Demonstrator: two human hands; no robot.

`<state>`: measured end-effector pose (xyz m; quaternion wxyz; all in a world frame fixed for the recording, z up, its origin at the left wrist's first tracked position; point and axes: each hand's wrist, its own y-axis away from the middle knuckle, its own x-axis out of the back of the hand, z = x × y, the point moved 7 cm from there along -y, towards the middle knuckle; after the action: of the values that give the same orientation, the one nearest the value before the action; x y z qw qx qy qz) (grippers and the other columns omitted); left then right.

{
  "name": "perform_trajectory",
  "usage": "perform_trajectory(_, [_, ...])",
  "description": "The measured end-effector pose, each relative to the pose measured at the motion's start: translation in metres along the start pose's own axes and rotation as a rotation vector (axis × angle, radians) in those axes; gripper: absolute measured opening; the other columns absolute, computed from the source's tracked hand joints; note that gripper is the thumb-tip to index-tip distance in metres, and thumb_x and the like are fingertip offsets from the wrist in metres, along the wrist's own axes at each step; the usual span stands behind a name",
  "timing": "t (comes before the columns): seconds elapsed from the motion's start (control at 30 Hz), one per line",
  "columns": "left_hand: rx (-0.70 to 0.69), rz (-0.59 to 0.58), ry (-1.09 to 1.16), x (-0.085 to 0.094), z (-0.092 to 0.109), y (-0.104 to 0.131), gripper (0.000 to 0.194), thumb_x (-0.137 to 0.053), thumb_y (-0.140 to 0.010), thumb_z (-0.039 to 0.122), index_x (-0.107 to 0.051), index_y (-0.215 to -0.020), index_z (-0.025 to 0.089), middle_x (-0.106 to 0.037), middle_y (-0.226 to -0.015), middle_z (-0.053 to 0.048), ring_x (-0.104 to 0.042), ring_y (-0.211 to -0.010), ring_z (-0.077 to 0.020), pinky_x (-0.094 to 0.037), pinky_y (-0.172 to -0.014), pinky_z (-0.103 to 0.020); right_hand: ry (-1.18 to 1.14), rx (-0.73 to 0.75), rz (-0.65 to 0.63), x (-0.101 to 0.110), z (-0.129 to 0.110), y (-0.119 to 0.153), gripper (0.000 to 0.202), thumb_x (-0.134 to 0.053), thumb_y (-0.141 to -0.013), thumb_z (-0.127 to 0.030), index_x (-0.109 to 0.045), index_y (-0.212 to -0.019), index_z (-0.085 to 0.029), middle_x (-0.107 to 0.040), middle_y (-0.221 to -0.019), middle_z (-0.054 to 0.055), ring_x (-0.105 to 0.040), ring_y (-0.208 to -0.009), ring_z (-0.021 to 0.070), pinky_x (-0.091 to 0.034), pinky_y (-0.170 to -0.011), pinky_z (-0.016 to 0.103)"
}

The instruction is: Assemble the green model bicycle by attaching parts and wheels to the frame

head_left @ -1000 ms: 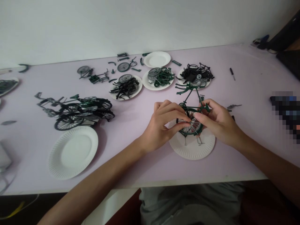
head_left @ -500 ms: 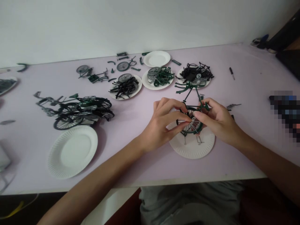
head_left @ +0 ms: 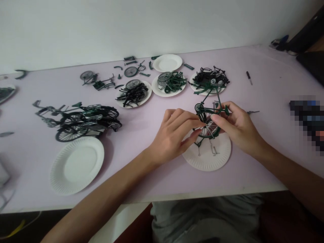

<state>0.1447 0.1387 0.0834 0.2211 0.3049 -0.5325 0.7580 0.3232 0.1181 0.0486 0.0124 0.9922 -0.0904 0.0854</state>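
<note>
Above a paper plate (head_left: pixel 202 163), a green model bicycle frame (head_left: pixel 212 109) is held up, with a spoked wheel (head_left: pixel 210 131) in its rear end. My right hand (head_left: pixel 236 126) is closed around the right side of the frame and wheel, its thumb near the spokes. From the left, my left hand (head_left: pixel 177 133) pinches at the wheel's hub; whether a small part is between the fingertips is too small to tell. Thin metal parts (head_left: pixel 214 151) and a dark green part (head_left: pixel 199 143) lie on the plate below.
Assembled model bicycles (head_left: pixel 86 119) stand at the left behind another paper plate (head_left: pixel 77 165). Further back are plates of black parts (head_left: pixel 133 94), green parts (head_left: pixel 174 82) and more black parts (head_left: pixel 210 77). A screwdriver (head_left: pixel 249 78) lies at the right.
My left fingers have shifted slightly on the wheel, and more of the frame's round chain guard now shows. The bicycle has tilted a little; my right hand keeps its hold.
</note>
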Motion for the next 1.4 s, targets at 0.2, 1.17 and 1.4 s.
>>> perform_trajectory(0.2, [-0.277, -0.09, -0.149, -0.01, 0.024, 0.001, 0.005, -0.061, -0.101, 0.016, -0.062, -0.107, 0.016, -0.077, -0.108, -0.008, -0.064, -0.092, -0.0204, -0.043, -0.076, -0.035, -0.191, 0.044, 0.147, 0.015, -0.004, -0.005, 0.028, -0.077, -0.088, -0.039, -0.053, -0.095, -0.026, -0.059, -0.085, -0.001, -0.064, -0.068, 0.0149, -0.059, -0.054, 0.028])
perform_trajectory(1.17, [-0.209, -0.343, -0.232, -0.037, 0.011, 0.0, 0.015, -0.048, -0.107, 0.013, -0.061, -0.101, 0.015, -0.073, -0.092, -0.006, -0.065, -0.09, -0.0206, -0.046, -0.082, -0.036, -0.196, 0.103, 0.16, 0.013, -0.008, -0.005, 0.031, -0.079, -0.086, -0.039, -0.052, -0.094, -0.027, -0.056, -0.084, -0.001, -0.059, -0.065, 0.0125, -0.058, -0.052, 0.025])
perform_trajectory(1.4, [-0.023, -0.212, 0.144, -0.021, -0.001, 0.002, 0.01, -0.052, -0.104, 0.011, -0.055, -0.113, 0.016, -0.07, -0.107, -0.009, -0.067, -0.094, -0.0162, -0.054, -0.079, -0.029, -0.17, 0.122, 0.167, 0.014, -0.008, -0.005, 0.023, -0.076, -0.088, -0.033, -0.054, -0.093, -0.025, -0.058, -0.082, 0.0, -0.06, -0.066, 0.013, -0.055, -0.05, 0.024])
